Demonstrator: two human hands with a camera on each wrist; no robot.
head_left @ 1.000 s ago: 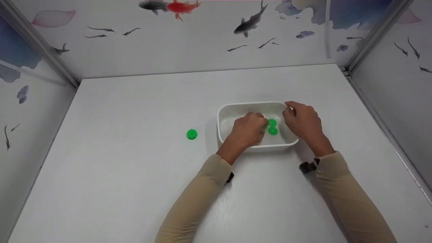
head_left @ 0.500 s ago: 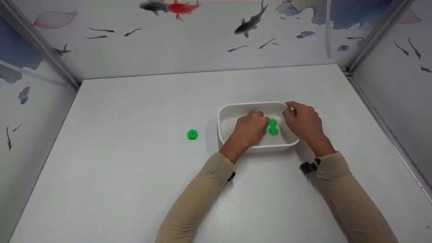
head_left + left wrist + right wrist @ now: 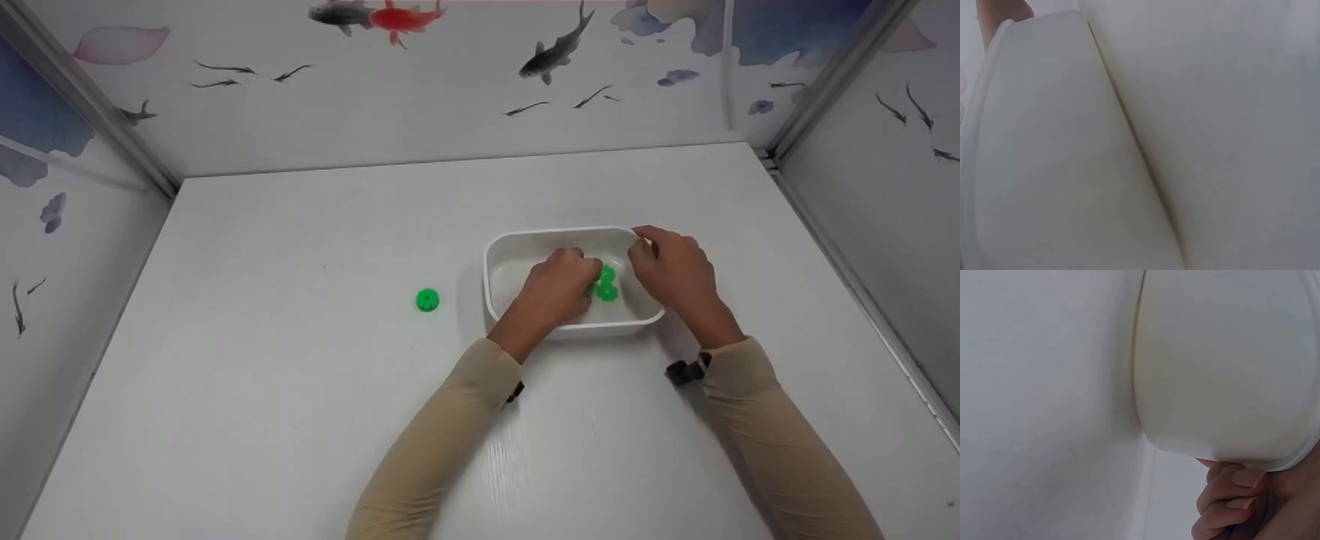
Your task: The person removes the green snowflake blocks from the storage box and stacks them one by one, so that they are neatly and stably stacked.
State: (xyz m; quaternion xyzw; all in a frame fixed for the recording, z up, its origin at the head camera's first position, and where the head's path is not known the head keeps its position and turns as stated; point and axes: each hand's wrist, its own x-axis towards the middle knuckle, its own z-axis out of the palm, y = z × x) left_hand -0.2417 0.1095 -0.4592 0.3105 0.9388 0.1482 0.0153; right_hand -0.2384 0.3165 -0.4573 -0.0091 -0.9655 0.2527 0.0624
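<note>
In the head view my left hand [image 3: 561,287] reaches down into a white plastic tub [image 3: 517,324], its fingers bent downward. Two small green flower-shaped pieces [image 3: 606,283] lie on the tub's floor, right beside those fingers. A bit of green shows at the fingertips, which are mostly hidden, so I cannot tell whether they pinch a piece. My right hand [image 3: 676,271] grips the tub's right end; the right wrist view shows curled fingers [image 3: 1224,500] under the rim. A round green notched piece [image 3: 427,300] lies on the table, left of the tub.
The white table [image 3: 262,360] is bounded by a back wall [image 3: 420,112] printed with fish and by side panels [image 3: 885,195]. Metal frame posts [image 3: 112,112] stand at the corners. The tub's outer wall [image 3: 1061,146] fills much of the left wrist view.
My left hand has shifted slightly to the right inside the tub, closer over the green pieces. The right hand has stayed on the tub's end.
</note>
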